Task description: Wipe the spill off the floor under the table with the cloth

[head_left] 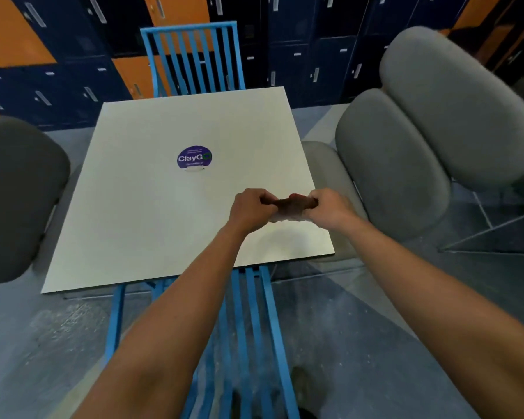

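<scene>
- Progress: early. Cloth [295, 203] is in hand, but no wiping has begun as far as the view shows.
- Cloth location: held in the air over the near-right part of the bench [164, 207], between the two hands. Can't tell if it touches the top.
- Left hand [251, 210]: fingers [263, 198] curled tight round the cloth's left end.
- Right hand [330, 208]: likewise clenched on the right end.
- Cloth shape: reddish-brown, bunched into a short roll. Long axis runs left-right btwn the fists, approx level; both ends hidden inside the grips.
- Spill: not visible. The floor [360, 328] under the bench is hidden by the top.
- Left to do, prob.: crouch, get the cloth below the bench, find the spill, wipe.
- Obstacle: blue chair [266, 328] is tucked in at the near edge, w/ a grey chair [390, 176] at right. May need shifting for access.
</scene>
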Tool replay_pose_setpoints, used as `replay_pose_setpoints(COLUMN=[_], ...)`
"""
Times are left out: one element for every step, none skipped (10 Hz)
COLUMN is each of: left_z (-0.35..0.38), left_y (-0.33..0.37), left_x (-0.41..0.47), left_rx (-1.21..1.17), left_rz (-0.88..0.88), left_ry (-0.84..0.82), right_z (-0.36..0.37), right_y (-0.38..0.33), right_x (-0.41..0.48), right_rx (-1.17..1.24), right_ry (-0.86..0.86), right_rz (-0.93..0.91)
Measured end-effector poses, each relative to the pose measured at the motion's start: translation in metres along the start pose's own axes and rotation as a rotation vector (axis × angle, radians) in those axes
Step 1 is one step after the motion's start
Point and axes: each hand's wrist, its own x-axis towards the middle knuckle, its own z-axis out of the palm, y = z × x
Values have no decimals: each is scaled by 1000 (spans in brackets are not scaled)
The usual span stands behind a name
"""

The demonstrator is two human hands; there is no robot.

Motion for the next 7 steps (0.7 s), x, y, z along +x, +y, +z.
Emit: replay_pose_setpoints(left_z=[19, 50, 80, 99, 102, 87, 62], left_y=[-4, -28, -57, -72, -77, -72, -63], left_x=[18, 18, 9, -9, -30, -45, -57], left_rx=[78, 180, 354, 377, 330, 271, 247], left_rz=[44, 42, 32, 0, -22, -53, -80], left_ry=[77, 82, -8, -95, -68, -39, 36], right_z=[9, 30, 57, 75, 77, 71, 63], right_y=[15, 33, 58, 78, 77, 65, 37], right_x=[22, 22, 17, 10, -1, -7, -14], right_rx=[-62, -69, -54, -80, -56, -6, 48], right_ry=[93, 124, 25, -93, -128, -122, -80], right_rz=[-28, -53, -23, 46, 40, 14, -36])
